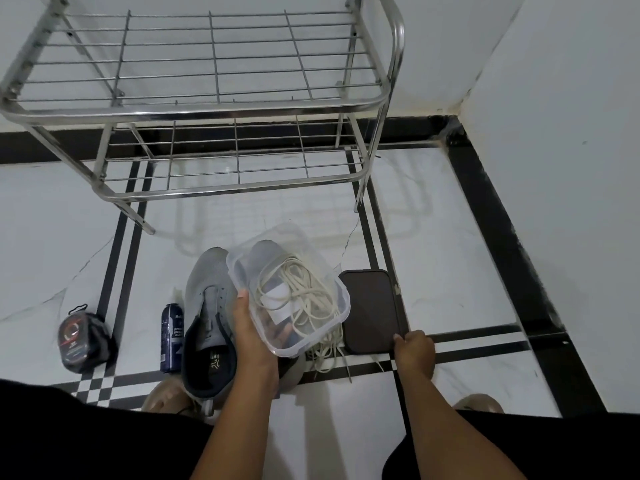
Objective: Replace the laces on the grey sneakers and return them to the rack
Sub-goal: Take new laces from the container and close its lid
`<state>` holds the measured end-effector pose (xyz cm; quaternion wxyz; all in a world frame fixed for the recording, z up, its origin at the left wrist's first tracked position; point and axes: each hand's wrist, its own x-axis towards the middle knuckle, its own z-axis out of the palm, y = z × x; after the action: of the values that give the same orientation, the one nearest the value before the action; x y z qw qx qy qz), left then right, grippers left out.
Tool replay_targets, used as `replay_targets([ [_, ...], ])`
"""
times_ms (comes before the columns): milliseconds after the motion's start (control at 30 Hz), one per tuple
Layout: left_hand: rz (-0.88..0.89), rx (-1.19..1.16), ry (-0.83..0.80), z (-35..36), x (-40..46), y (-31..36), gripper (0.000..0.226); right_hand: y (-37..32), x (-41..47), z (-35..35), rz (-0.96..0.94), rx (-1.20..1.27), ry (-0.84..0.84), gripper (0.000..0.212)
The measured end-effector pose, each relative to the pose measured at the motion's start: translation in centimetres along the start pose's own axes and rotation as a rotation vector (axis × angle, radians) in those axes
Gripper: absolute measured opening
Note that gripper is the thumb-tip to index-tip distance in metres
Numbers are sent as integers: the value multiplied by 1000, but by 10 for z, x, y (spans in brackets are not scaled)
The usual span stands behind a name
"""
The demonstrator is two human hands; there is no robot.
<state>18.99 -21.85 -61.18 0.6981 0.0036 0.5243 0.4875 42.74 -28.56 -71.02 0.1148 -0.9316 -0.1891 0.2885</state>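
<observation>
Sneakers: one grey sneaker on floor ahead of the steel rack; second mostly hidden under our container.
Left hand: fingers grasping clear container of cream laces, held tilted.
Right hand: fingers pinching dark lid at its near corner.
Beside: spray can.
</observation>
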Motion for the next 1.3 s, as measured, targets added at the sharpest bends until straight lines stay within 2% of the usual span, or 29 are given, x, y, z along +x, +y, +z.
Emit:
replay_targets([
  [100, -6, 26, 13, -1, 3, -1, 54, -9, 0, 0, 35, -27, -28, 22],
  [300, 7, 50, -5, 1, 2, -4, 53, -9, -9, -3, -31, -61, -21, 22],
  [433, 10, 69, 3, 5, -6, -3, 36, -9, -17, -10, -99, 46, -6, 19],
  [533, -2, 78, 1, 8, -11, 0, 32, -13, -24, -20, -64, 124, 7, 14],
  [633, -4, 113, -23, 12, -19, 2, 33, -27, -29, -40, 59, 306, -80, 14],
  [700, 9, 149, -65, 13, -27, 5, 35, -43, -35, -60, 125, 509, -189, 33],
  [733, 11, 162, -84, 12, -28, 6, 39, -54, -42, -70, 141, 596, -234, 32],
  [767, 27, 180, -101, 12, -28, 8, 46, -65, -51, -78, 142, 751, -230, 23],
  [800, 42, 211, -118, 12, -29, 9, 56, -74, -60, -84, 47, 753, -279, 18],
  [833, 55, 243, -144, 11, -29, 9, 66, -83, -72, -94, 28, 848, -336, 21],
  [900, 44, 292, -161, 11, -25, 7, 74, -96, -95, -110, -107, 869, -406, 23],
  [1000, 30, 326, -158, 9, -23, 10, 73, -97, -121, -118, -330, 635, -301, 22],
  [1100, 78, 399, -116, 9, -19, 9, 84, -88, -137, -118, -480, 438, -145, 17],
  [1200, 151, 389, -76, 9, -26, 21, 91, -93, -156, -126, -526, 407, -107, 22],
  [1300, 88, 364, -148, 10, -46, 30, 94, -96, -173, -130, -536, 473, -117, 19],
])
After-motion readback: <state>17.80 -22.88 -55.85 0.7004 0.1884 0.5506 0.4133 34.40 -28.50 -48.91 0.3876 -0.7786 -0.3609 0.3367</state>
